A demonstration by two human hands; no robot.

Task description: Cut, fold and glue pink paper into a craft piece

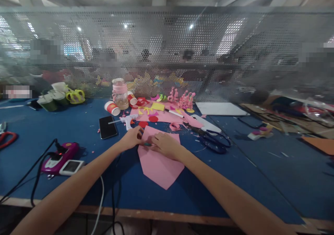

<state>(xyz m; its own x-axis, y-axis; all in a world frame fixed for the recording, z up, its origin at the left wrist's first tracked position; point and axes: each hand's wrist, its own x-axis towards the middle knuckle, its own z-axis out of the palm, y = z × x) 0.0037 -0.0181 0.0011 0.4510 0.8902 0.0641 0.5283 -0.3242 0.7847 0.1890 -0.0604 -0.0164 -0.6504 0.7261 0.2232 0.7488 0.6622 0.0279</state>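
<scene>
Marking or creasing under way: left hand (pixel 133 137) and right hand (pixel 165 145) pressed on pink paper sheet (pixel 159 162), pinching a small teal object (pixel 146 144) between them, steadiness probably needed next.

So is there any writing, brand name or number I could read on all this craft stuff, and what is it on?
No text here is readable.
Red and white paper cup: print too blurred to read.
Phone: dark screen, nothing shown.
Pink device: no legible label.
Pink paper under left hand and right hand: blank.
</scene>
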